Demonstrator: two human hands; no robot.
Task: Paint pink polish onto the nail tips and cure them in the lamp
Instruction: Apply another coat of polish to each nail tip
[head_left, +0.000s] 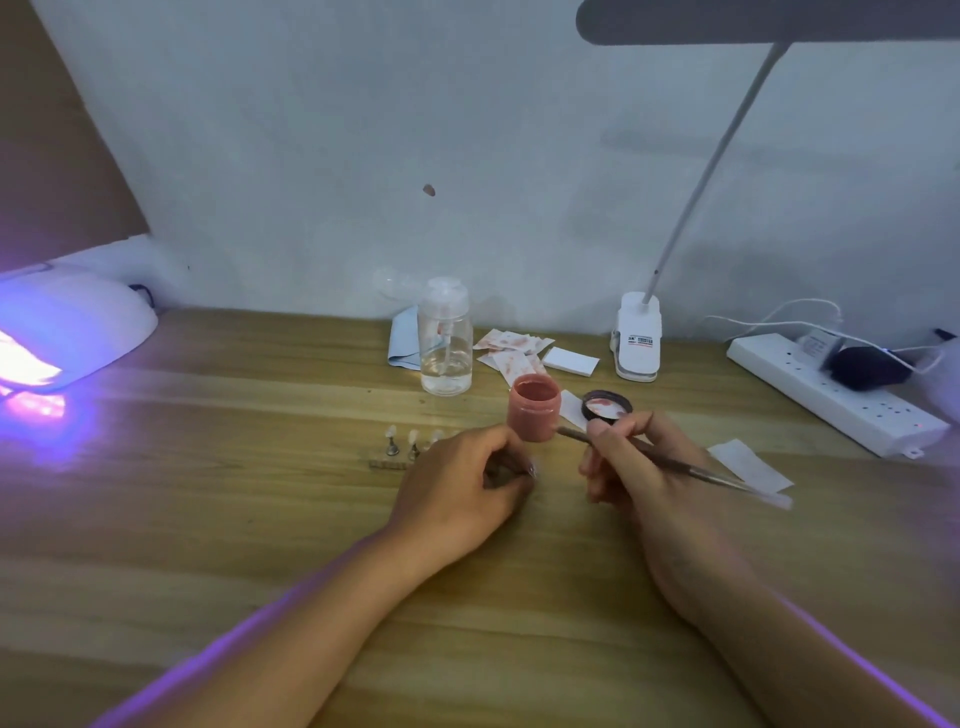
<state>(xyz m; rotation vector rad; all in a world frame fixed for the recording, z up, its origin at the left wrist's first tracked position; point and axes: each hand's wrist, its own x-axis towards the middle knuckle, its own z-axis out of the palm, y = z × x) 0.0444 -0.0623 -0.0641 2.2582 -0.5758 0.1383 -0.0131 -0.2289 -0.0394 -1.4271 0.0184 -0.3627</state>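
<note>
The fingers (602, 432) of my right hand (631, 462) pinch a thin brush (680, 466), whose tip lies just beside the open jar of pink polish (535, 410). The fingers of my left hand (460, 483) are curled in on the desk (260, 493); the blur hides whether they grasp anything. Behind that hand, nail tips (392, 434) stand upright on small holders. The jar's lid (605, 406) lies near the jar. The curing lamp (72, 327) glows purple at far left.

I see a dusty-pink jar (534, 408) on the brown, streaky wood-grain worktop (249, 426), white wipes (511, 349) blotched pink near its back edge, a pale blue cloth (406, 340), and violet glow from the white lamp (72, 322).
</note>
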